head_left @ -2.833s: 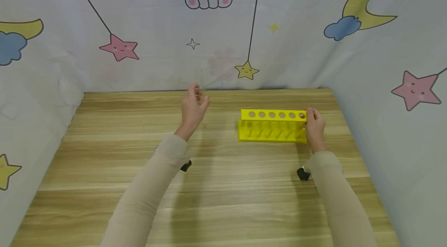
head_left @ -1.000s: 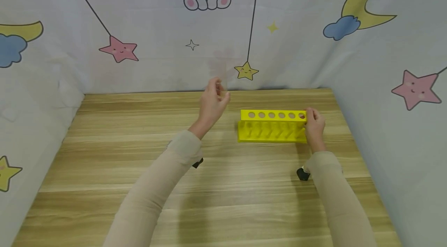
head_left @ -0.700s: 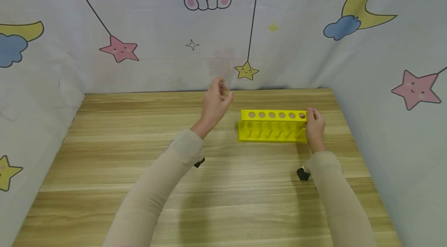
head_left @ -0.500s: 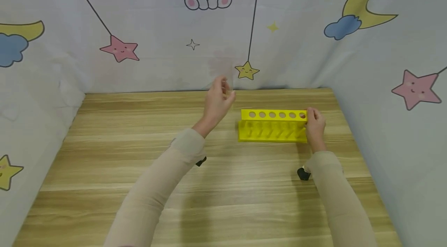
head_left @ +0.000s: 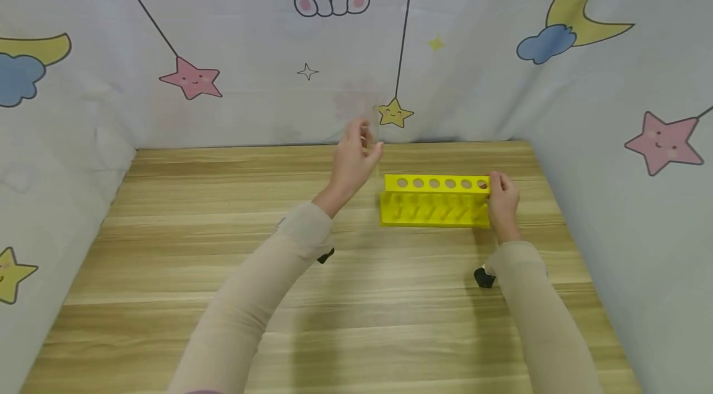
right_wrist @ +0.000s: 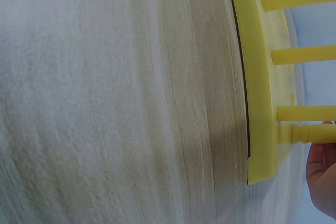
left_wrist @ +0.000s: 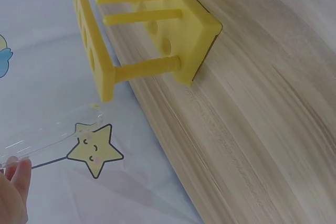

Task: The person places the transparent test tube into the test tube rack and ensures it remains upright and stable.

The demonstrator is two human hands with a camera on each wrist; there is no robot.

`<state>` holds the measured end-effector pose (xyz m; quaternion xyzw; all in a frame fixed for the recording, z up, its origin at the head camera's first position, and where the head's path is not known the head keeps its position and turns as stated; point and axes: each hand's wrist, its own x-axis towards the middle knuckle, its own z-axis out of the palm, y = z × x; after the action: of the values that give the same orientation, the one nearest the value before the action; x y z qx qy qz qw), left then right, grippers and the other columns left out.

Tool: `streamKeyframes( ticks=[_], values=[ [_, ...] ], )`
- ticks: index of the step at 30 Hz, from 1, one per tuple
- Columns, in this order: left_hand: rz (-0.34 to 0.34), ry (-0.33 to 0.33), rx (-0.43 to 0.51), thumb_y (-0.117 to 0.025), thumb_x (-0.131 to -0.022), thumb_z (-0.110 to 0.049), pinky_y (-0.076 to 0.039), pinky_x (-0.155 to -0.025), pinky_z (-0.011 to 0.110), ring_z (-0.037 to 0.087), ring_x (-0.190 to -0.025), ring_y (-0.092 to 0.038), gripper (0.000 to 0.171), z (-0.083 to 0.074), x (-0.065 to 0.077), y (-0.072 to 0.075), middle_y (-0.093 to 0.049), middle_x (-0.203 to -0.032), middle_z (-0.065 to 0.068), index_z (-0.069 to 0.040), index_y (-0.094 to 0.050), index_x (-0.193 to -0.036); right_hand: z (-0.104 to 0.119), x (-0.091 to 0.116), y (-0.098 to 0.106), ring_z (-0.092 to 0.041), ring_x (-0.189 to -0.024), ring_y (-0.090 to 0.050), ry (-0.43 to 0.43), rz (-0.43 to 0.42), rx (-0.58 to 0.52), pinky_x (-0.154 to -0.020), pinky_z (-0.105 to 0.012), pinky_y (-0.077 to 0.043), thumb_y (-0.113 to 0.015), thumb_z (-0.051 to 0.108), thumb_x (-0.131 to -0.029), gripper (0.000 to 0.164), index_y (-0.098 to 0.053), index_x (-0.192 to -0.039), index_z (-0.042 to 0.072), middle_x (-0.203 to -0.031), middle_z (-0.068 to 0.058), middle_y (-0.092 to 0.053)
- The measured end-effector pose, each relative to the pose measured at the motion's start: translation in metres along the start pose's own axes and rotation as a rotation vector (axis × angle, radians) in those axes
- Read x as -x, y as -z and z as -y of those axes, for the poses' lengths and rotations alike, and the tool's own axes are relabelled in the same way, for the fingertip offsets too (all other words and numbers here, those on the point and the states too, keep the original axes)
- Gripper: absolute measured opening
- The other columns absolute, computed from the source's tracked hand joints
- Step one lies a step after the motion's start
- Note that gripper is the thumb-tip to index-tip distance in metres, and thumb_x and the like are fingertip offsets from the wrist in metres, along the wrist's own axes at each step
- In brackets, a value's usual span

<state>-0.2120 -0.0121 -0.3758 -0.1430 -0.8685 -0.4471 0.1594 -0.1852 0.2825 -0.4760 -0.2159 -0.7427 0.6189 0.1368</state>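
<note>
A clear test tube point(left_wrist: 52, 134) is pinched between the thumb and fingers of my left hand point(head_left: 353, 158). In the head view the tube is faint against the backdrop, upright, just left of the rack. The yellow test tube rack point(head_left: 437, 221) stands on the table, with a row of holes along its top bar and pegs below. No tubes show in its holes. My right hand point(head_left: 504, 203) grips the rack's right end; in the right wrist view its fingers point(right_wrist: 316, 162) close around the end post.
The wood-grain table point(head_left: 184, 245) reaches back to a white cloth backdrop point(head_left: 250, 29) printed with stars, moons and a bear. Cloth also hangs along both sides. A black wrist camera piece point(head_left: 484, 277) shows under the right sleeve, with another point(head_left: 325, 255) under the left.
My left hand has moved right with the test tube, from left of centre to close beside the rack's left end. The right hand and the rack have stayed in place.
</note>
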Motion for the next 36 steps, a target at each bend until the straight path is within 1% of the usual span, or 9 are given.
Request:
streamKeyframes(
  ticks=[7,13,16,20,23,27,32,36],
  values=[
    [0.018,-0.014,-0.012,-0.058,-0.082,-0.015,-0.049,-0.067,0.021,0.018,-0.081,-0.054,0.037,-0.007,-0.002,-0.006,-0.054,-0.091,0.009,-0.004,-0.041,-0.113,-0.001,0.001,0.001,-0.004,-0.064,-0.048,0.027,0.004,0.021,-0.049,-0.015,-0.036,-0.043,0.034,-0.091,0.028,-0.06,-0.088,0.012,-0.07,0.011,-0.054],
    [0.021,-0.018,-0.022,-0.06,-0.081,-0.014,-0.049,-0.065,0.022,0.018,-0.078,-0.054,0.039,-0.012,-0.002,-0.011,-0.055,-0.091,0.008,-0.004,-0.041,-0.114,-0.001,0.0,0.001,-0.006,-0.063,-0.048,0.011,0.002,0.017,-0.048,-0.015,-0.036,-0.043,0.033,-0.091,0.027,-0.061,-0.088,0.012,-0.07,0.01,-0.055],
    [0.024,-0.007,-0.025,-0.06,-0.081,-0.015,-0.049,-0.065,0.021,0.017,-0.078,-0.054,0.04,-0.013,-0.003,-0.014,-0.055,-0.092,0.007,-0.004,-0.041,-0.114,-0.001,-0.001,0.0,-0.006,-0.064,-0.047,-0.008,-0.001,0.008,-0.047,-0.014,-0.035,-0.043,0.031,-0.091,0.028,-0.06,-0.09,0.01,-0.07,0.009,-0.055],
    [0.04,0.018,0.001,-0.059,-0.082,-0.016,-0.049,-0.066,0.019,0.016,-0.08,-0.054,0.039,-0.014,-0.003,-0.017,-0.055,-0.093,0.006,-0.006,-0.04,-0.115,0.0,-0.001,0.0,-0.006,-0.064,-0.047,-0.02,-0.003,0.0,-0.047,-0.014,-0.036,-0.043,0.03,-0.091,0.031,-0.06,-0.095,0.005,-0.07,0.008,-0.055],
    [0.043,0.021,0.019,-0.058,-0.083,-0.016,-0.049,-0.067,0.018,0.016,-0.081,-0.054,0.038,-0.017,-0.002,-0.019,-0.054,-0.093,0.006,-0.006,-0.04,-0.115,0.0,0.0,0.0,-0.006,-0.065,-0.048,-0.018,-0.004,-0.006,-0.048,-0.014,-0.036,-0.044,0.03,-0.091,0.029,-0.06,-0.093,0.006,-0.071,0.008,-0.055],
    [0.03,0.007,0.023,-0.058,-0.083,-0.016,-0.049,-0.067,0.017,0.017,-0.081,-0.054,0.037,-0.021,-0.002,-0.024,-0.055,-0.092,0.007,-0.005,-0.041,-0.113,-0.001,0.0,0.0,-0.005,-0.065,-0.048,-0.009,-0.004,-0.002,-0.049,-0.015,-0.037,-0.044,0.031,-0.091,0.028,-0.061,-0.092,0.009,-0.071,0.009,-0.055],
    [0.028,0.01,0.029,-0.059,-0.083,-0.015,-0.048,-0.065,0.015,0.016,-0.081,-0.054,0.037,-0.023,-0.002,-0.028,-0.055,-0.092,0.007,-0.005,-0.041,-0.113,-0.002,0.0,-0.001,-0.005,-0.065,-0.048,0.0,-0.007,-0.006,-0.049,-0.015,-0.037,-0.044,0.031,-0.091,0.027,-0.061,-0.089,0.01,-0.07,0.009,-0.055],
    [0.038,0.015,0.016,-0.058,-0.084,-0.017,-0.048,-0.066,0.015,0.015,-0.081,-0.054,0.037,-0.024,-0.001,-0.031,-0.054,-0.092,0.005,-0.007,-0.04,-0.114,0.0,0.0,-0.001,-0.005,-0.065,-0.048,-0.005,-0.012,0.0,-0.05,-0.015,-0.037,-0.044,0.032,-0.091,0.029,-0.061,-0.091,0.009,-0.07,0.009,-0.055]
  ],
)
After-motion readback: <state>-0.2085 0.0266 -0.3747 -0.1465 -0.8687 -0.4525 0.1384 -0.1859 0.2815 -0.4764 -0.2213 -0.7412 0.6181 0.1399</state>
